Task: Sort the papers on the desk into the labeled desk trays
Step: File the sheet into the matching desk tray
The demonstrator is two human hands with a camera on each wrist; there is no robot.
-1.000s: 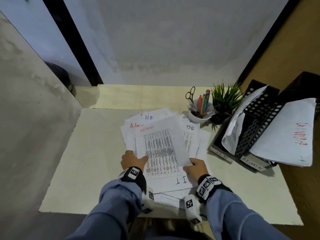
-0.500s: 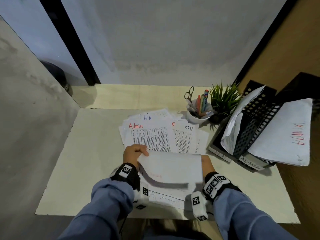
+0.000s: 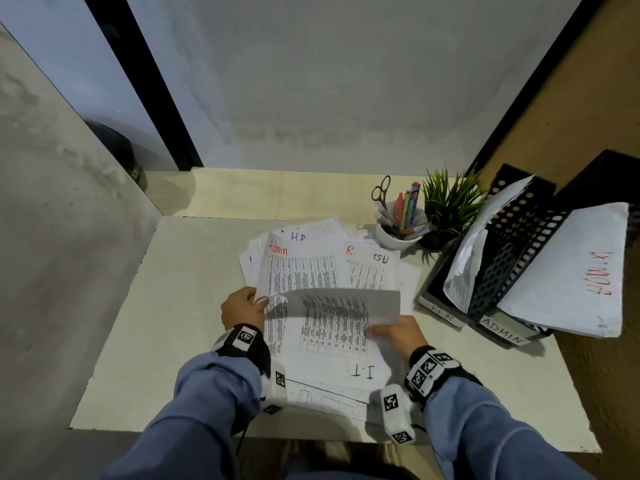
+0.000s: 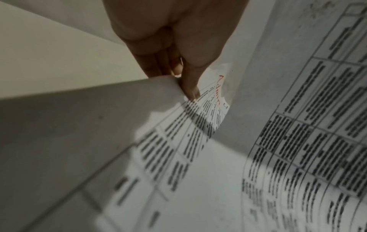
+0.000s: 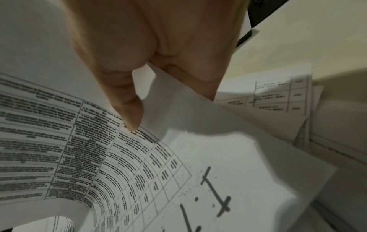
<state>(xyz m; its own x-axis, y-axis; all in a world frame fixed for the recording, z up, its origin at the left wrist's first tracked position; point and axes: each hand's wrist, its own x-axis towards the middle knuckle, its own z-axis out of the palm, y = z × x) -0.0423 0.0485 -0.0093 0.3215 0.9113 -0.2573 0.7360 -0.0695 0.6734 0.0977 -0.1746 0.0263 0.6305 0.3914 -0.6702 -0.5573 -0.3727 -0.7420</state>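
Observation:
I hold one printed sheet [image 3: 346, 303] raised off the desk, its blank back towards me and its table showing through. My left hand [image 3: 258, 299] pinches its left edge [image 4: 79, 117] between thumb and fingers. My right hand [image 3: 375, 329] pinches its right corner [image 5: 178, 102]. Under it lies a sheet marked I.T [image 3: 360, 370]. Beyond is the loose pile [image 3: 311, 268], with a sheet marked Admin on top and one marked HR [image 3: 298, 236] behind. Black mesh trays labeled HR [image 3: 443, 315] and ADMIN [image 3: 502, 332] stand at the right, each holding paper.
A white cup [image 3: 398, 233] with scissors and pens and a small green plant [image 3: 450, 206] stand between the pile and the trays. Walls close in the desk [image 3: 194, 306] at the left and back. A brown wall rises behind the trays.
A second ago the sheet lay flat on the pile under both hands. Both hands have since lifted it towards me, uncovering the I.T sheet and the Admin sheet.

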